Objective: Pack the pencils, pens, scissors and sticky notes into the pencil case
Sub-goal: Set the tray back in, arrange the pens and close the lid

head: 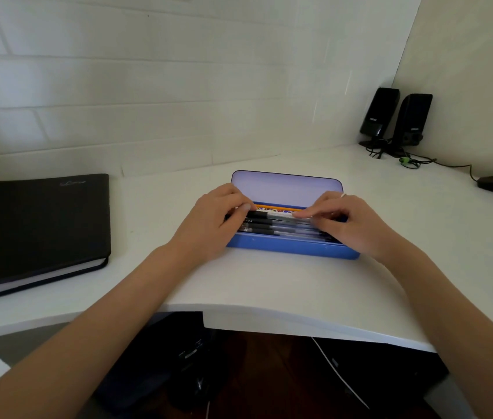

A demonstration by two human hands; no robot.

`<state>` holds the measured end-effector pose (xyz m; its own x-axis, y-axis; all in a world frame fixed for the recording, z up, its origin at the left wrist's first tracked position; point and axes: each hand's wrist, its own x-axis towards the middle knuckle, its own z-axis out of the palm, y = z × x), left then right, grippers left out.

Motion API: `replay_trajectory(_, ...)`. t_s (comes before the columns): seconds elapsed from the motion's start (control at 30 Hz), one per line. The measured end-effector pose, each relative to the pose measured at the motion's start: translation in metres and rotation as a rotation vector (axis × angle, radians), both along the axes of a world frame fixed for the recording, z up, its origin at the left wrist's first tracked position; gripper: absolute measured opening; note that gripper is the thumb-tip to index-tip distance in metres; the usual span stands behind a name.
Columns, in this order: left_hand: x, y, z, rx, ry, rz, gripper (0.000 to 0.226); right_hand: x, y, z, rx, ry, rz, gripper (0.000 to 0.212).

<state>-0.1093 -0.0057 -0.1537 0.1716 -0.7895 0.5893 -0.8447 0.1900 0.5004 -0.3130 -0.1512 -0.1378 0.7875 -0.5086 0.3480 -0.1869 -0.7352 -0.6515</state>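
Pencil case, blue with its lid up, sits on the white desk under both hands. No writing on it can be read; the small mark on the black notebook, well left of the left hand, and the speaker labels are illegible. Pens lie between the hands, ends hidden by fingers, with an orange pencil just beyond. The left hand pinches the pens' capped ends; the right hand presses curled fingertips on the top pen.
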Motion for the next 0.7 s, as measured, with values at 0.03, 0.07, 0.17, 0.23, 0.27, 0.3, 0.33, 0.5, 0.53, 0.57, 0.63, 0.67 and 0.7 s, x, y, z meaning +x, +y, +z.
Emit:
replay_trajectory(0.03,-0.0003,-0.0002,0.0002,-0.001,0.003,0.002,0.028,0.0001,-0.0005,-0.0005,-0.003,0.003,-0.004,0.040)
replay_trajectory(0.07,-0.0007,-0.0006,0.0007,-0.002,-0.002,0.010,0.028,0.0000,-0.0007,-0.0008,-0.011,0.010,-0.008,0.039)
replay_trajectory(0.17,-0.0004,-0.0025,0.0009,0.007,-0.042,0.051,0.028,-0.0005,-0.0010,-0.0017,-0.099,0.061,-0.016,0.037)
replay_trajectory(0.23,0.0000,-0.0032,0.0012,0.004,-0.040,0.063,0.028,-0.0009,-0.0012,-0.0022,-0.185,0.099,-0.018,0.038)
replay_trajectory(0.27,-0.0005,-0.0033,0.0018,-0.001,-0.032,0.064,0.028,-0.0011,-0.0015,-0.0023,-0.216,0.111,-0.019,0.039)
replay_trajectory(0.3,-0.0012,-0.0034,0.0024,-0.006,-0.021,0.066,0.028,-0.0014,-0.0020,-0.0025,-0.235,0.118,-0.019,0.041)
replay_trajectory(0.33,-0.0021,-0.0036,0.0032,-0.006,-0.012,0.070,0.029,-0.0016,-0.0021,-0.0025,-0.251,0.122,-0.020,0.042)
replay_trajectory(0.5,-0.0029,-0.0039,0.0018,0.044,-0.027,0.070,0.031,-0.0022,-0.0015,-0.0024,-0.319,0.131,-0.014,0.045)
replay_trajectory(0.53,-0.0030,-0.0035,0.0011,0.047,-0.030,0.061,0.031,-0.0024,-0.0013,-0.0020,-0.319,0.129,-0.015,0.045)
replay_trajectory(0.57,-0.0032,-0.0030,0.0009,0.047,-0.025,0.055,0.031,-0.0023,-0.0010,-0.0021,-0.316,0.125,-0.016,0.044)
replay_trajectory(0.63,-0.0036,-0.0017,0.0019,0.040,0.006,0.053,0.030,-0.0017,0.0008,-0.0020,-0.277,0.088,-0.027,0.042)
replay_trajectory(0.67,-0.0033,-0.0011,0.0029,0.028,0.025,0.059,0.030,-0.0015,0.0021,-0.0012,-0.234,0.048,-0.040,0.041)
replay_trajectory(0.7,-0.0025,-0.0007,0.0037,0.011,0.046,0.071,0.029,-0.0018,0.0035,0.0002,-0.177,0.002,-0.052,0.039)
